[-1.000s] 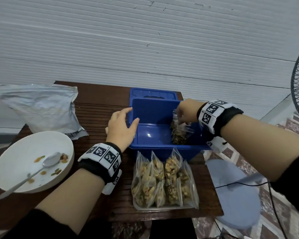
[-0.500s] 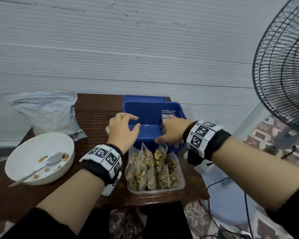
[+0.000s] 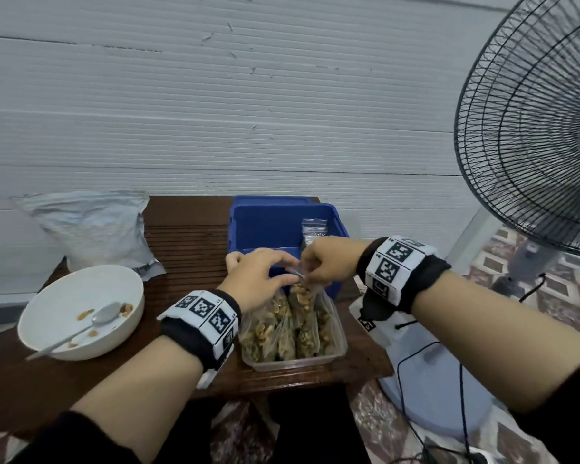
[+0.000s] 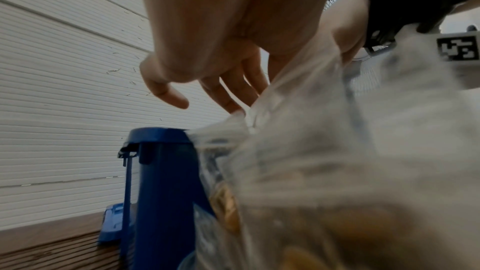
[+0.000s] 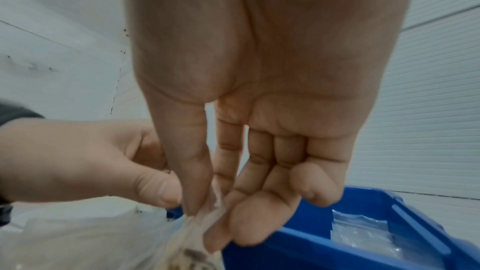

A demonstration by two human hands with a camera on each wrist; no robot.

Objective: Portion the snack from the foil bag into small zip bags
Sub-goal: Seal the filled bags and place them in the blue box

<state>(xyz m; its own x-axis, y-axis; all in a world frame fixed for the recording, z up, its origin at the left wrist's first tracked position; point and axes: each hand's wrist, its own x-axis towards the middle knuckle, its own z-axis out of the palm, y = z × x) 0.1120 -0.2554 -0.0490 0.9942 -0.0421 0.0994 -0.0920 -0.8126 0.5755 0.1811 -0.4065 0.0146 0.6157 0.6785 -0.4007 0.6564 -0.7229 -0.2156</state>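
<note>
Pinched in both the left hand (image 3: pixel 261 279) and right hand (image 3: pixel 329 262): a filled zip bag (image 3: pixel 302 298) lifted from the clear tray (image 3: pixel 339 343), probably bound for the blue bin (image 3: pixel 265 226) just behind.

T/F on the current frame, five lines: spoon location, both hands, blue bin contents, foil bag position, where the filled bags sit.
1. The spoon lies in the white bowl. True.
2. The left hand rests flat on the table. False: it pinches the top of a filled zip bag, as does the right hand.
3. The blue bin holds one zip bag. True.
4. The foil bag lies inside the bin. False: it sits on the table, behind the bowl.
5. The filled bags stand in the bowl. False: they stand in a clear tray.
</note>
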